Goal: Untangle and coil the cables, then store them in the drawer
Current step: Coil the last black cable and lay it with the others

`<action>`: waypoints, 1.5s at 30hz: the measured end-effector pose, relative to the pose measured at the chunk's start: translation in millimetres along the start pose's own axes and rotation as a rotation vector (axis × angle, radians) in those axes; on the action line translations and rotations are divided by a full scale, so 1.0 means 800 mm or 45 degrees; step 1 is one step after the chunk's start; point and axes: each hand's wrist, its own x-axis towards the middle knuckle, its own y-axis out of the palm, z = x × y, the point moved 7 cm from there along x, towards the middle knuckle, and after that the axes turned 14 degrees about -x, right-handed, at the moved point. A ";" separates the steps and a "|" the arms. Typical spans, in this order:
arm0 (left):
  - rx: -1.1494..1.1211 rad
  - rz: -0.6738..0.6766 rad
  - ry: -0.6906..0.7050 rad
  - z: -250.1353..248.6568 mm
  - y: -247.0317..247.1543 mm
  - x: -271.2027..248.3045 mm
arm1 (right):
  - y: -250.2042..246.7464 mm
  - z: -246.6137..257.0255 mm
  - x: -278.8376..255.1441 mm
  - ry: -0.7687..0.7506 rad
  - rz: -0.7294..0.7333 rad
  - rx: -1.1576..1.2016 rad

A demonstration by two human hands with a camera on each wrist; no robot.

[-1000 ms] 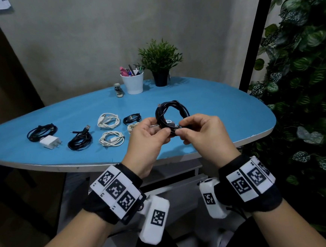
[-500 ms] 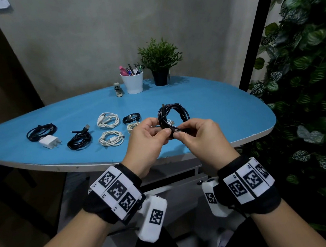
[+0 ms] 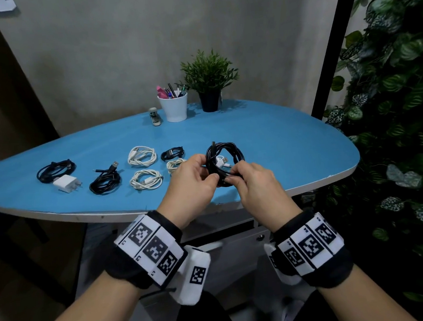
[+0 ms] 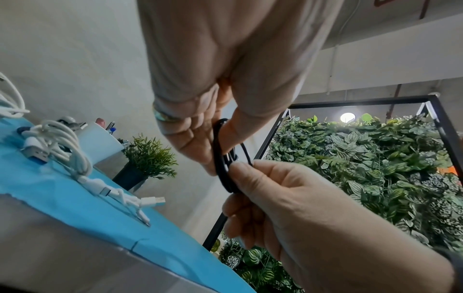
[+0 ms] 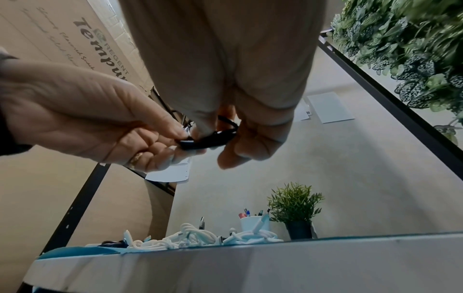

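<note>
We hold the black cable coil [image 3: 224, 160] upright above the desk [image 3: 293, 148] edge, its ring rising away from both hands: left hand [image 3: 193, 180] and right hand [image 3: 251, 185] pinch its lower rim, equally near, coiled white cables [image 3: 145, 180] lying leftward.

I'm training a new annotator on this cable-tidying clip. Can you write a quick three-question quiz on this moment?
1. True or false: the black cable coil lies flat on the blue table.
2. Which hand pinches the coil? A) left hand only B) right hand only C) both
3. What white item lies beside the black coil at the far left of the table?

Key
1. False: it is held above the table.
2. C
3. A white charger plug.
</note>
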 end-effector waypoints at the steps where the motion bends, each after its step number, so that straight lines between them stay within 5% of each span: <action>1: -0.016 0.003 -0.017 0.000 0.000 -0.001 | 0.001 0.000 0.000 -0.006 -0.001 0.001; 20: -0.407 0.180 -0.182 0.009 0.001 0.002 | -0.007 -0.012 0.004 0.112 0.044 0.503; 26: -0.485 0.207 -0.224 0.009 0.002 -0.001 | -0.011 -0.014 0.007 0.100 0.015 0.510; 38: -0.910 0.003 -0.413 0.019 0.007 0.000 | -0.024 -0.006 0.006 0.060 -0.021 0.502; 45: -0.819 0.198 -0.516 0.020 0.009 -0.002 | -0.028 -0.013 0.004 0.075 -0.114 0.431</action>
